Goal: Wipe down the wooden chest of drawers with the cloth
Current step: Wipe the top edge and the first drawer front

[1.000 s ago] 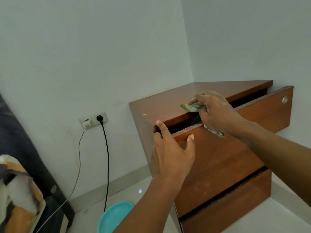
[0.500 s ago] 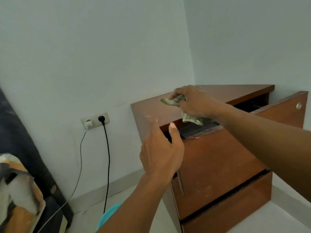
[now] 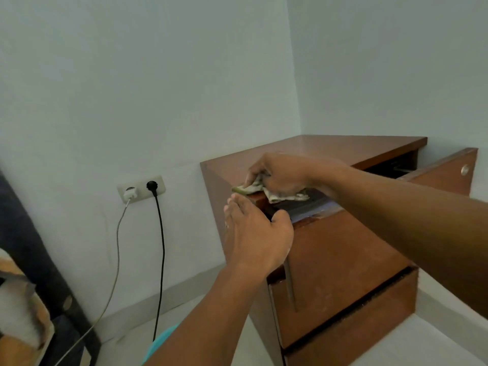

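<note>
I've got the right hand point(image 3: 280, 175) up on the front left corner of the wooden chest of drawers point(image 3: 343, 260), fingers curled and pinching the cloth point(image 3: 264, 190), a crumpled greenish rag lying right on the top's front edge and trailing over the gap. The top drawer point(image 3: 446, 175) is pulled out and its inside shows dark beneath my wrist. The left hand point(image 3: 257, 233) is at the drawer's near corner, fingers fairly straight and pointing up, thumb hooked over the drawer's rim; it looks to be steadying the drawer, holding nothing else.

Risks, as I judge them: the cloth's loose tail hangs over the open gap, so a long sweep could snag it or drop it inside. If the left hand pushes while the right is low, fingers could get pinched between drawer front and top. My right forearm crosses above the drawer and hides part of it, so I can't tell what lies in there. The black cable point(image 3: 161, 260) and white charger point(image 3: 130, 194) at the wall socket point(image 3: 141, 188) sit well apart.
</note>
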The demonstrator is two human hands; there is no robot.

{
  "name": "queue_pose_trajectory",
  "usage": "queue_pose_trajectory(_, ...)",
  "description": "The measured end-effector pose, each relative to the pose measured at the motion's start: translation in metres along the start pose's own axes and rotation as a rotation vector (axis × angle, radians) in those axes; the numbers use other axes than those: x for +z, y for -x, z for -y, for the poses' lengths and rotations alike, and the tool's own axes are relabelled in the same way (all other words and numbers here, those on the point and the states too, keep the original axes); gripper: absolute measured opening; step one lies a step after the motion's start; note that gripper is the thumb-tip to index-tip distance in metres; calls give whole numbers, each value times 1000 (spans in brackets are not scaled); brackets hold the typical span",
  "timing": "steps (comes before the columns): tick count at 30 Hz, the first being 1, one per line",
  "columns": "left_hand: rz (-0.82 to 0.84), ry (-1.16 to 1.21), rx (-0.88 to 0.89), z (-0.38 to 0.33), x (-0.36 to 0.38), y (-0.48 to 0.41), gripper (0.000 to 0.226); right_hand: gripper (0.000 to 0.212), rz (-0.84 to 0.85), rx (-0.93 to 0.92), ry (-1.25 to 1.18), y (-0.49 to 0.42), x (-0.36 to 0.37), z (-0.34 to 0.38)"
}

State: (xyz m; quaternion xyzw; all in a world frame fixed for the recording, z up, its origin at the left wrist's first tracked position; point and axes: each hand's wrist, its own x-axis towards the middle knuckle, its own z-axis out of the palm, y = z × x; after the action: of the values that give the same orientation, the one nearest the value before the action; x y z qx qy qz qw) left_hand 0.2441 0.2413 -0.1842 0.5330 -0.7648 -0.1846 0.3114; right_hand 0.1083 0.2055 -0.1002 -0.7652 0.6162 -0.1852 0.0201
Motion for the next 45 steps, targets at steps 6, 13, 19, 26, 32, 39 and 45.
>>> queue_pose_trajectory(6, 25, -25, 141, -4, 1, 7, 76, 34, -172, 137, -20, 72, -39, -13)
queue_pose_trajectory(13, 48, -188, 270, -10, -5, 0, 67, 39, -369, 51, -6, 125, 28, -13)
queue_pose_trajectory(19, 78, -237, 298, -12, -4, -6, 65, 32, -690, 142, -29, 147, 39, -33)
queue_pose_trajectory(26, 82, -240, 297, -13, -6, -3, 63, 47, -584, -9, -11, 156, 75, -33)
queue_pose_trajectory(32, 144, -383, 417, -22, -10, -7, 65, 40, -857, 304, -22, 156, 52, -93)
queue_pose_trajectory(39, 235, -402, 377, -40, -15, -28, 67, 42, -622, -72, 11, 147, 69, -58)
queue_pose_trajectory(45, 164, -441, 453, -38, 7, -20, 67, 43, -725, 112, 30, 153, 51, -102)
